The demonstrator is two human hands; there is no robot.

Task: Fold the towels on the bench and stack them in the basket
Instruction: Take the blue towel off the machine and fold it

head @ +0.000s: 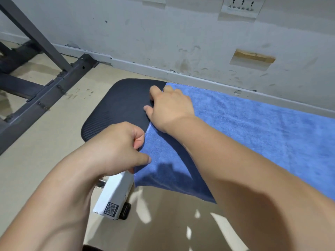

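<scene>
Gripping the towel's left edge with both hands

At far left a dark metal frame (45, 84) of square tubing stood on the pale floor, well apart from the work. Next came the bench pad (119, 105), black, finely ribbed and rounded at its end, bare on this side. Below it sat a white box-section leg (116, 192) bearing a QR label (111, 208).

The left hand (116, 147) was nearer the person. It pinched the near corner of the towel's short stitched edge between thumb and curled fingers. The right hand (168, 109) reached further out to the far corner of that same edge. Its fingers were curled over the hem and seemingly clamped on it, though the hand hid the contact.

From that edge the blue towel (253, 134) lay flat along the bench. It was soft, looped terry, with its long axis running away to the right, past the frame's border, and its near side drooping over the bench edge.

Judging from this, the coming fold would carry the held edge rightward across the cloth, with both hands already placed for it. No basket was in view.
</scene>
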